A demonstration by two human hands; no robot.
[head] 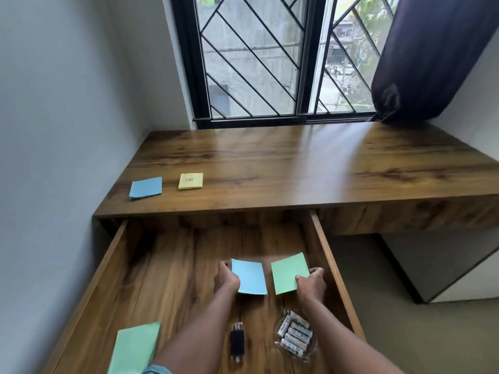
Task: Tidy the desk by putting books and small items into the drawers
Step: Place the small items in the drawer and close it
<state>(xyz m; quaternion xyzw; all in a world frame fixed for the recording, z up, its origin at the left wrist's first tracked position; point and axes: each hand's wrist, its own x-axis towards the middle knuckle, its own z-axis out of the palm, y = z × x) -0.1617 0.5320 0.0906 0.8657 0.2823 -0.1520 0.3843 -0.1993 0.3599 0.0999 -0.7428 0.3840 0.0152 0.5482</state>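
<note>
Left hand (pixel 226 278) grips a light-blue paper pad (pixel 249 277), right hand (pixel 312 282) a green paper pad (pixel 289 273), inside open wooden drawer (pixel 332 263).

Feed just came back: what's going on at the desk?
A person holds two pads in the open drawer: the left hand grips a light blue pad, the right hand a green pad. Another green stack, a black stick and a dish of batteries lie in it. A darker blue pad and a yellow pad sit on the desk.
</note>
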